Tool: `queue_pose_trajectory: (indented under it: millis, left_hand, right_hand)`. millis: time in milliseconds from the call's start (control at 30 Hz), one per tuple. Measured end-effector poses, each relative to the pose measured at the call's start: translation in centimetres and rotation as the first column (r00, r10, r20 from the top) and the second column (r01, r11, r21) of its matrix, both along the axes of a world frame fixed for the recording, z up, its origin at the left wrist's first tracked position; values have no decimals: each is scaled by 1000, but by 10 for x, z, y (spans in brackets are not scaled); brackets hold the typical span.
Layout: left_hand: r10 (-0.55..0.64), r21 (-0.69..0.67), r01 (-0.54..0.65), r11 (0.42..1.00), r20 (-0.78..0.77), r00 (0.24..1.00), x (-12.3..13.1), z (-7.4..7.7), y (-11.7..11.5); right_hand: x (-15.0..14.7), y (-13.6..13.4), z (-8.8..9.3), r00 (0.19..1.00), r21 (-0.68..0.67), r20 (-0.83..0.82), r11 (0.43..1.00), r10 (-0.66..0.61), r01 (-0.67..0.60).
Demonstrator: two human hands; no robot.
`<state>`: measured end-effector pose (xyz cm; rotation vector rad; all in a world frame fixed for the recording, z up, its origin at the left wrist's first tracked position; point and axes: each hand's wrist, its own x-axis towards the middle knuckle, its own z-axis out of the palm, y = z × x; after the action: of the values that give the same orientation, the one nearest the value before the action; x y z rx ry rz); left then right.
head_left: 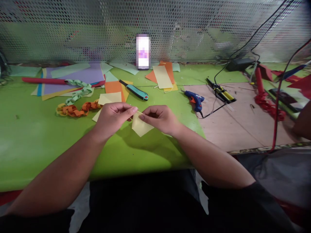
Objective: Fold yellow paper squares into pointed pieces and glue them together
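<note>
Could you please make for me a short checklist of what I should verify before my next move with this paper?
1. Pale yellow paper piece held by left hand and right hand: ok, pinched between both.
2. Crease in that piece: cannot tell, the fingers cover its upper part.
3. Spare yellow sheet within reach: ok, just beyond the left hand.
4. Blue hot glue gun: cannot tell whether it is hot; it lies on the brown board with its cord attached.
5. Teal utility knife: cannot tell whether the blade is retracted.
</note>
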<state>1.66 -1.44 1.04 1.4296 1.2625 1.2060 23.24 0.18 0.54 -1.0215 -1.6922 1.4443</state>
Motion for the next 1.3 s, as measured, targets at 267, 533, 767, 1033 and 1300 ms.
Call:
queue_pose_trajectory:
  millis: [267, 533, 767, 1033, 1300]
  left_hand:
    - [-16, -83, 29, 996, 159, 987, 1, 1, 1]
    - [-48, -31, 49, 998, 31, 998, 4, -2, -4]
    - [-53, -58, 54, 997, 18, 998, 7, 0, -7]
    - [22, -7, -23, 1000, -109, 994, 8, 0, -9]
    - [122, 94, -105, 990, -195, 973, 13, -4, -12]
  right_hand:
    - [2, 5, -1, 987, -123, -117, 988, -112, 97]
    - [-2, 3, -6, 994, 47, -21, 993, -111, 111]
    - [-8, -2, -4, 976, 266, 14, 942, -217, 206]
    - [-7, -4, -13, 944, 679, 132, 721, -303, 137]
    - [-8, -9, -13, 851, 860, 254, 509, -459, 18]
